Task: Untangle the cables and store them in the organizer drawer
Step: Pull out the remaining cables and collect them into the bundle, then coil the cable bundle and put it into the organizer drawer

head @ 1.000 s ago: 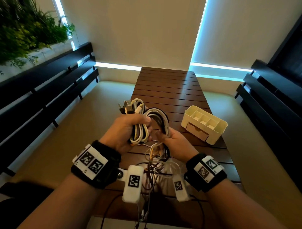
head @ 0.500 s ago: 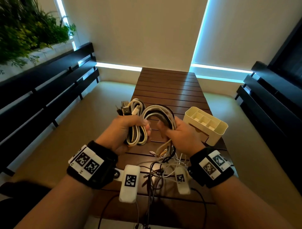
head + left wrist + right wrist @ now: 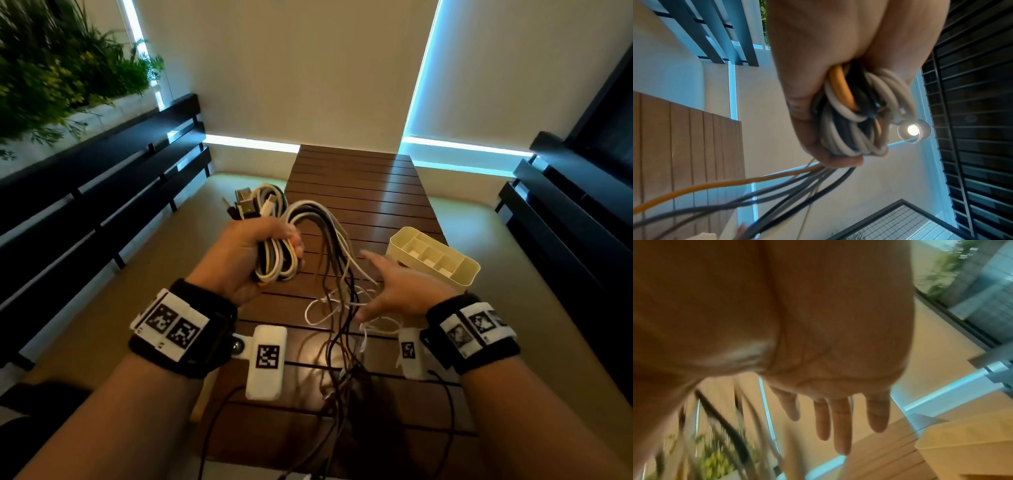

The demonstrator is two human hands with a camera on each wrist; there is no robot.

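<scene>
My left hand grips a folded bundle of white, black and orange cables, held above the slatted wooden table. The left wrist view shows the fingers wrapped round the cable bundle. Plug ends stick up past the fist. Loose strands arc out of the bundle and hang down in a tangle. My right hand is beside those strands with fingers straight and spread, holding nothing. The cream organizer with open compartments stands on the table just right of it.
Black slatted benches run along the left and the right side. A planter with green foliage sits at the upper left. The tangle's lower ends trail over the near part of the table.
My right hand has let go of the cable loop and opened, moving down and right. The freed strands now hang loose. My left hand keeps its grip on the bundle.
</scene>
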